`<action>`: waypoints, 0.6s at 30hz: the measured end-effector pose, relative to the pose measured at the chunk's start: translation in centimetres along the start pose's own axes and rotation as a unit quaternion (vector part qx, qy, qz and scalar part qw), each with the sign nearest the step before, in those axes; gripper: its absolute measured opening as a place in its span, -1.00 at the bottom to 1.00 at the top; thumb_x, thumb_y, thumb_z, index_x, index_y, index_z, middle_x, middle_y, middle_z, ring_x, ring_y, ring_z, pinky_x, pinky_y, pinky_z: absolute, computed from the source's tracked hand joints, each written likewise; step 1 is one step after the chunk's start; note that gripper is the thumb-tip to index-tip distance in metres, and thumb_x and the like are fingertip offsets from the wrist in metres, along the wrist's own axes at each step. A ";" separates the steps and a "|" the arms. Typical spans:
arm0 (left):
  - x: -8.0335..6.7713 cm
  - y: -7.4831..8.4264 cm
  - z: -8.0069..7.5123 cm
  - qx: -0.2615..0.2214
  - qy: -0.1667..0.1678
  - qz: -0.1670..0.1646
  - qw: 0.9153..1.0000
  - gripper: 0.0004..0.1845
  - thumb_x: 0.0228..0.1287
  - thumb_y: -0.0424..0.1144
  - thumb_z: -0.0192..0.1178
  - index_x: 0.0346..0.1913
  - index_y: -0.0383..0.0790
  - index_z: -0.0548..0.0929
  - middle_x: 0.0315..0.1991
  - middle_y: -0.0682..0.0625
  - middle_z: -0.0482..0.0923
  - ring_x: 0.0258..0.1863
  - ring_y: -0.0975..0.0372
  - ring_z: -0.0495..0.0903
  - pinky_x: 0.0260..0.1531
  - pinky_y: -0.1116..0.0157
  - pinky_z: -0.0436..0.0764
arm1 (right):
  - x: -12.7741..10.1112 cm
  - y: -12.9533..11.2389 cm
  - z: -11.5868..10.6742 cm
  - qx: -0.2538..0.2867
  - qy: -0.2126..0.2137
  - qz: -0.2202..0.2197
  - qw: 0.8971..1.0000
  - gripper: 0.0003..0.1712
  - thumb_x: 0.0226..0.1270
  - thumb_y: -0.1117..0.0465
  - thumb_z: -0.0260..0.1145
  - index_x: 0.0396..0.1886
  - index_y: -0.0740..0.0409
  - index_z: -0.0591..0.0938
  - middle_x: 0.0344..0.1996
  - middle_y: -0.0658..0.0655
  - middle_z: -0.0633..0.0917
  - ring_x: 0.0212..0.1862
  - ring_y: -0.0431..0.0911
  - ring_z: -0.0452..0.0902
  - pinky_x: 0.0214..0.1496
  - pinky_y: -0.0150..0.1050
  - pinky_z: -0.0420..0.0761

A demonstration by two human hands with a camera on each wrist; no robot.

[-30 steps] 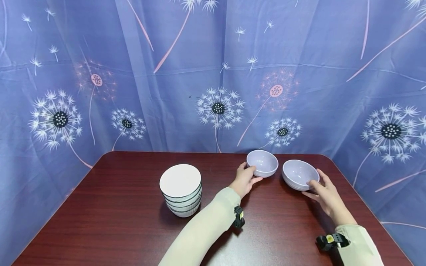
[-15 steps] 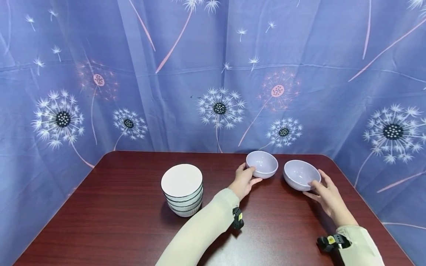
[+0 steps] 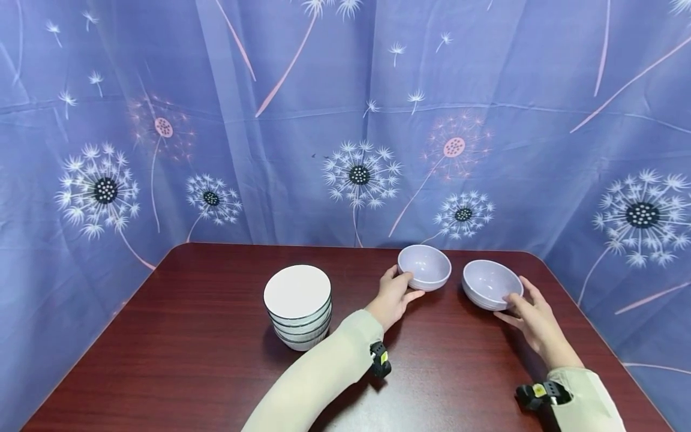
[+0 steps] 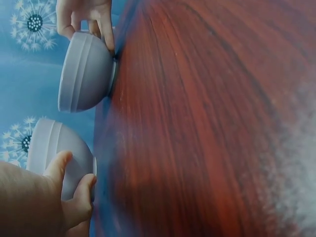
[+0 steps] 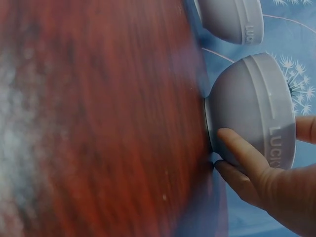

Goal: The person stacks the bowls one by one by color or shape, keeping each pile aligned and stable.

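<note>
From the head view, two light purple bowls sit side by side near the far edge of the dark red worktop [image 3: 216, 360]. The left hand [image 3: 393, 296] has its grip on the left purple bowl [image 3: 424, 267], with the thumb on the rim and the fingers curled at its side. The right hand [image 3: 531, 316] has its grip on the right purple bowl [image 3: 491, 284], thumb on the rim and fingers spread along the near side. A stack of white bowls [image 3: 298, 306] with dark rims stands well apart to the left. A blue curtain [image 3: 345, 120] with dandelion flowers hangs behind. From the left wrist view, the left hand [image 4: 34, 197] curls its thumb and fingers round the side of its bowl [image 4: 57, 148], and the other bowl [image 4: 86, 74] stands just beside, with the other hand [image 4: 84, 17] on it. From the right wrist view, the right hand [image 5: 276, 182] presses its fingers on the side and foot of its bowl [image 5: 252, 106], which stands on the worktop. The other bowl [image 5: 232, 17] is near it.
</note>
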State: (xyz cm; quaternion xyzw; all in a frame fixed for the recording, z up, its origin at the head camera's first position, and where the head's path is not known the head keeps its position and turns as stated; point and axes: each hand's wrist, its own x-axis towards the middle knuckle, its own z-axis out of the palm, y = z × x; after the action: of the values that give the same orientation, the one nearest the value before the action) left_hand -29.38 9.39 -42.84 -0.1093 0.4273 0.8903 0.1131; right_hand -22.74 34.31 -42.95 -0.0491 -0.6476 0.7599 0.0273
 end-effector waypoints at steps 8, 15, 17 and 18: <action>-1.3 0.6 -0.1 -0.004 -0.004 0.003 1.000 -0.37 0.07 -0.56 -0.04 0.28 -0.34 0.13 0.07 -0.39 0.24 -0.07 -0.11 0.43 -0.24 0.02 0.57 | 0.1 0.0 0.0 0.005 0.003 0.003 1.000 -0.10 0.25 0.33 0.05 0.38 0.03 -0.32 0.24 0.35 -0.30 -0.22 -0.33 0.44 -0.18 -0.17 0.60; -2.4 0.9 -0.2 -0.012 -0.009 -0.004 1.000 -0.36 0.07 -0.56 -0.03 0.28 -0.34 0.12 0.10 -0.37 0.21 -0.06 -0.14 0.41 -0.24 0.01 0.56 | 0.4 0.1 -0.1 -0.001 0.017 0.017 1.000 -0.11 0.26 0.28 0.07 0.38 0.01 -0.29 0.26 0.34 -0.28 -0.22 -0.35 0.45 -0.22 -0.24 0.61; -2.6 1.0 -0.3 -0.014 -0.012 -0.008 1.000 -0.35 0.07 -0.56 -0.03 0.29 -0.34 0.10 0.13 -0.38 0.18 -0.06 -0.15 0.41 -0.24 0.01 0.56 | 0.4 0.1 -0.2 -0.004 0.021 0.020 1.000 -0.12 0.27 0.27 0.07 0.38 0.00 -0.28 0.26 0.35 -0.24 -0.24 -0.35 0.45 -0.22 -0.25 0.61; -2.8 1.0 -0.4 -0.014 -0.014 -0.008 1.000 -0.35 0.08 -0.56 -0.04 0.29 -0.34 0.09 0.14 -0.38 0.17 -0.06 -0.15 0.40 -0.24 0.01 0.56 | 0.4 0.0 -0.2 -0.003 0.022 0.022 1.000 -0.12 0.27 0.27 0.07 0.38 0.00 -0.28 0.26 0.35 -0.23 -0.24 -0.35 0.45 -0.23 -0.25 0.61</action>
State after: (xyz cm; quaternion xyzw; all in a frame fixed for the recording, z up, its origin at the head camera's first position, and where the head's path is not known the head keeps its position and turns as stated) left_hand -26.98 8.16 -41.56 -0.1016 0.4124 0.8966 0.1251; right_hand -23.12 34.51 -43.04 -0.0802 -0.6478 0.7571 0.0250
